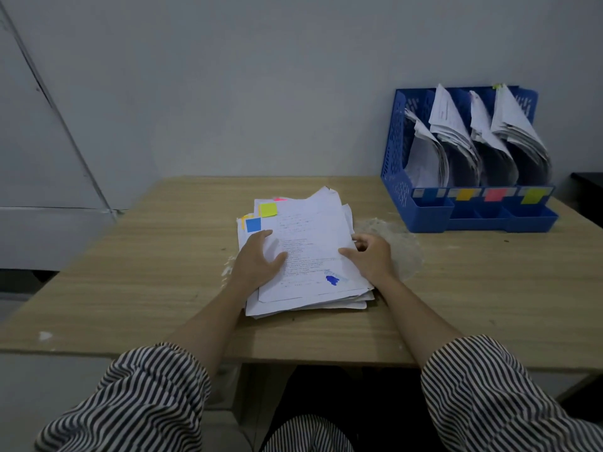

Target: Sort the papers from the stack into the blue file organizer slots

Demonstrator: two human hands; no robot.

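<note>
A loose stack of white papers (310,230) lies in the middle of the wooden table (130,275). Coloured sticky tabs poke out at its top left: a yellow-green tab (268,210) and a blue tab (253,224). The top sheet has a blue ink blot near its lower right. My left hand (257,261) lies flat on the stack's left side, fingers spread. My right hand (370,256) grips the right edge of the top sheets, thumb on top. The blue file organizer (396,151) stands at the back right with several slots full of curled papers, each slot marked by a coloured label.
A grey wall rises right behind the table. A pale worn patch (398,243) marks the tabletop between the stack and the organizer. A dark object (587,187) sits at the far right edge. My striped sleeves fill the bottom of the view.
</note>
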